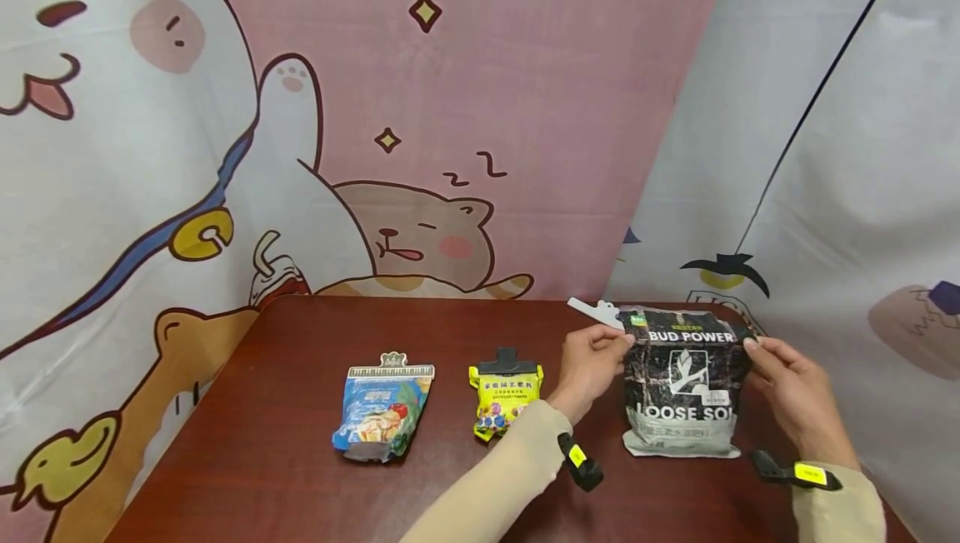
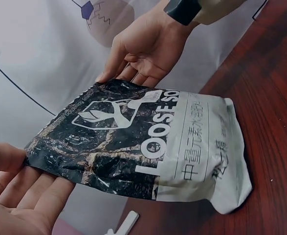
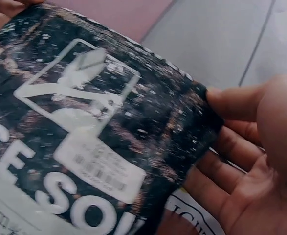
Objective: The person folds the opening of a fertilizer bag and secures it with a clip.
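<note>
Bag [image 1: 678, 410], black and grey, printed "BUD POWER", was held upright at the right side of the tabletop [image 1: 262, 476]. Both hands were closed to a thumb-and-finger pinch: left hand [image 1: 590, 366] on its upper left corner, right hand [image 1: 795, 397] on its upper right. White clip [image 1: 592, 311] lay just behind, near the far edge. Yellow packet [image 1: 504, 401], with black clip [image 1: 507, 366], lay leftward; blue packet [image 1: 378, 418], with piano-key clip [image 1: 390, 372], nearer the left edge.
</note>
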Demonstrator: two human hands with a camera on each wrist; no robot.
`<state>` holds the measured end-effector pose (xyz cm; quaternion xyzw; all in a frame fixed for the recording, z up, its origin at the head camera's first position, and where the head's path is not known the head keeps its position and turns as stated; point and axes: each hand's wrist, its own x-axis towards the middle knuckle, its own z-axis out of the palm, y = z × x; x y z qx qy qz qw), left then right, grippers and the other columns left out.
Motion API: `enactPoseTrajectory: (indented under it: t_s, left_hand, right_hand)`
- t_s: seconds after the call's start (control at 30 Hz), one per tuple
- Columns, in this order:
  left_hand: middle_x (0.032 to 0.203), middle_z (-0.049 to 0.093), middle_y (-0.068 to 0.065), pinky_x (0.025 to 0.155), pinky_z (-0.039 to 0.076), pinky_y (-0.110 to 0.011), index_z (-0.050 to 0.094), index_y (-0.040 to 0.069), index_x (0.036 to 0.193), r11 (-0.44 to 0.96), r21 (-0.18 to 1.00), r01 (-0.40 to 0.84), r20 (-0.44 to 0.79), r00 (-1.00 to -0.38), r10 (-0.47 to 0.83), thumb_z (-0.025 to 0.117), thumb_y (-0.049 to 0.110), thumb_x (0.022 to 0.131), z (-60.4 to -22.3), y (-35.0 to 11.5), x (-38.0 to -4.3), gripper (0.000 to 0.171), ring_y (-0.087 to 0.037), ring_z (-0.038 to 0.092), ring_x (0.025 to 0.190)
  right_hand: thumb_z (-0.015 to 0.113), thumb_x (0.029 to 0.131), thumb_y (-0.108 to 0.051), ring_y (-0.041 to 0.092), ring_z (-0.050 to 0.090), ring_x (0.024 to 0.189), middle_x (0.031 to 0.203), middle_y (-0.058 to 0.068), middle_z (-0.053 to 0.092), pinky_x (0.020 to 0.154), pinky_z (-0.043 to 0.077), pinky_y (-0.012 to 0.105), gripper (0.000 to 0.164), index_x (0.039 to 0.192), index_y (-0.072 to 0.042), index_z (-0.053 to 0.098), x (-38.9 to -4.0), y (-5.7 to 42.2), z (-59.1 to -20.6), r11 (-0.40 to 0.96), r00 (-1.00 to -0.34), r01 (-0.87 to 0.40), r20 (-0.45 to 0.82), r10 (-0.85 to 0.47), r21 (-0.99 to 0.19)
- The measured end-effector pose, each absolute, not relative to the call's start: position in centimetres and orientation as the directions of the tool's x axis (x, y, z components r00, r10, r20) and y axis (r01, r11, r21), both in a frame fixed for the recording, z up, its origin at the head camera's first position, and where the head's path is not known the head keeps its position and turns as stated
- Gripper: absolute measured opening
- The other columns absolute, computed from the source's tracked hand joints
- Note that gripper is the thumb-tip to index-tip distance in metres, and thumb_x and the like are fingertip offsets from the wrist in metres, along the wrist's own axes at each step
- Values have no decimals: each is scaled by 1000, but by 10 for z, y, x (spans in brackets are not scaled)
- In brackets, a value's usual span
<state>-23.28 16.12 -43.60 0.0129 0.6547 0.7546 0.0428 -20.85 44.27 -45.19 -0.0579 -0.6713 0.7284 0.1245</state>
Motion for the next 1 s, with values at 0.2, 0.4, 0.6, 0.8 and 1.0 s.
enactPoseTrajectory:
  t_s: [0.2,0.4,0.6,0.8,1.0]
  left_hand:
    - [88,78,5,72,60,-26,80,22,93,-112,994,0,11,-995,97,78,26,92,-434,156,-222,4,-12,74,77]
    - [86,79,6,67,55,-22,80,25,94,-74,994,83,89,-992,93,77,28,93,-438,150,-217,4,-12,73,72]
    - [90,80,1,69,55,-19,80,23,99,-61,980,190,195,-976,94,75,27,95,-444,150,-215,8,-5,71,73]
    - [97,81,-5,76,56,-17,79,16,103,-63,950,306,310,-949,57,74,21,95,-449,152,-216,11,0,72,80]
    - [98,81,-4,76,57,-16,77,15,108,-46,913,404,406,-913,30,73,15,96,-451,154,-217,13,-1,73,83]
  right_hand:
    - [58,101,2,5,69,81,93,-8,73,70,59,22,21,99,-10,76,-202,448,-450,-253,-970,-223,189,153,-941]
    - [51,101,10,7,71,82,93,-2,74,71,60,25,28,101,-4,74,-201,449,-452,-309,-957,-291,281,77,-906]
    - [49,101,12,9,71,83,92,0,74,72,60,26,29,104,-3,74,-198,450,-453,-304,-949,-313,308,68,-900]
    - [56,100,8,6,71,82,92,-3,75,71,60,24,25,107,-8,74,-198,447,-451,-239,-957,-288,273,96,-927]
    - [54,99,12,7,74,84,97,-1,79,71,60,24,32,114,-7,73,-200,446,-452,-271,-942,-336,321,98,-902]
